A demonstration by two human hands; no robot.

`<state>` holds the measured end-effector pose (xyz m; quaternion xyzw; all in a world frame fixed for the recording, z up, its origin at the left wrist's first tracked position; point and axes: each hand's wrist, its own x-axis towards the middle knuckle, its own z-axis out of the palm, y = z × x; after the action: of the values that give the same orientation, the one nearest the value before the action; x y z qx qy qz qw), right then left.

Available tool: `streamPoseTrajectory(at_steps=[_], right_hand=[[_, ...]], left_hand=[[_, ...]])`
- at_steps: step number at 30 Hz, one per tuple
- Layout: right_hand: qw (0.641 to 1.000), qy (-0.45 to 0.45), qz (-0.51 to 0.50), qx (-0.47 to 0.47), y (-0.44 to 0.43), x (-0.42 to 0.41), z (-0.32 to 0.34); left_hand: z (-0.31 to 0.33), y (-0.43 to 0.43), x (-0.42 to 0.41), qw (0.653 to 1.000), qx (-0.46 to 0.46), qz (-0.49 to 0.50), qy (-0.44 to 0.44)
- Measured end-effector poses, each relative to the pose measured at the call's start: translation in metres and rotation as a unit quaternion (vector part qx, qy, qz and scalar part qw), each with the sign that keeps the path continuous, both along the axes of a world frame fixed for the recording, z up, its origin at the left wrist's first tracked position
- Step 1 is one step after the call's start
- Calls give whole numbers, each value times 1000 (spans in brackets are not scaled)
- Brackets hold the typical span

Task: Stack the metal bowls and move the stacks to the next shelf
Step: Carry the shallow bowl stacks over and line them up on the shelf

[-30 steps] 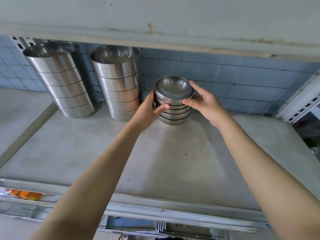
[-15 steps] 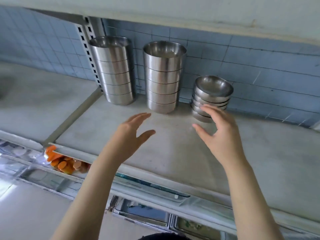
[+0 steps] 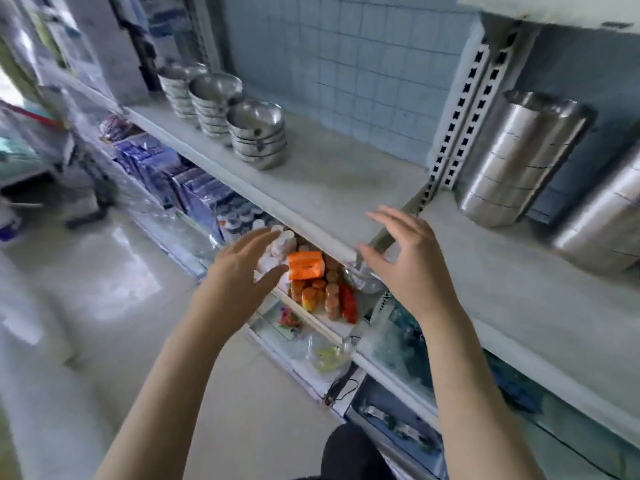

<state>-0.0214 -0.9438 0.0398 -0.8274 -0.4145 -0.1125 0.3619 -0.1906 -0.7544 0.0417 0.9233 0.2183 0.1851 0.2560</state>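
Three stacks of shallow metal bowls stand in a row on the left shelf: the nearest stack point(image 3: 259, 135), a middle stack point(image 3: 213, 100) and a far stack point(image 3: 177, 87). On the right shelf stand two tall stacks of straight-sided metal containers, one point(image 3: 517, 157) by the slotted upright and one point(image 3: 604, 220) at the frame edge. My left hand point(image 3: 242, 271) and my right hand point(image 3: 405, 261) are both empty with fingers spread, in front of the shelf edge, well short of the bowls.
A slotted metal upright point(image 3: 464, 109) divides the two shelves. Below the shelf edge lie orange packets and jars point(image 3: 311, 278), blue boxes point(image 3: 194, 192) and plastic-wrapped goods. A blue tiled wall point(image 3: 346, 64) backs the shelves. The floor point(image 3: 86, 289) opens to the left.
My hands let go of the small bowl stack on the right shelf and pulled back empty. The view swung left, bringing the left shelf and its three bowl stacks into sight.
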Motion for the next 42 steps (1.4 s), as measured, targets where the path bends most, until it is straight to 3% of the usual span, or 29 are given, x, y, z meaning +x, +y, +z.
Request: streamPoseTrajectory(at_steps=[8,17,24,30,34,37,42], right_hand=[[994,38,98,5,179,1,10],[975,100,195,44,390,54,33],[962,169,211,39,489,74,37],[958,240,147,47,539,76,22],[952,281,79,95,575,71,14],[945,304,22,118,602,64,14],[930,316,-82,172,643,60,10]], left_hand=[[-3,141,-20,997,-10,82,-8],[10,331,22,989,-2,148,-27],[2,438,66,987,-38,147,-50],[-16,547,139,995,-81,64,1],[-27,608,203,990,-121,-60,29],[-49,648,251,971,-162,-173,23],[-57,669,270,942,-223,-250,7]])
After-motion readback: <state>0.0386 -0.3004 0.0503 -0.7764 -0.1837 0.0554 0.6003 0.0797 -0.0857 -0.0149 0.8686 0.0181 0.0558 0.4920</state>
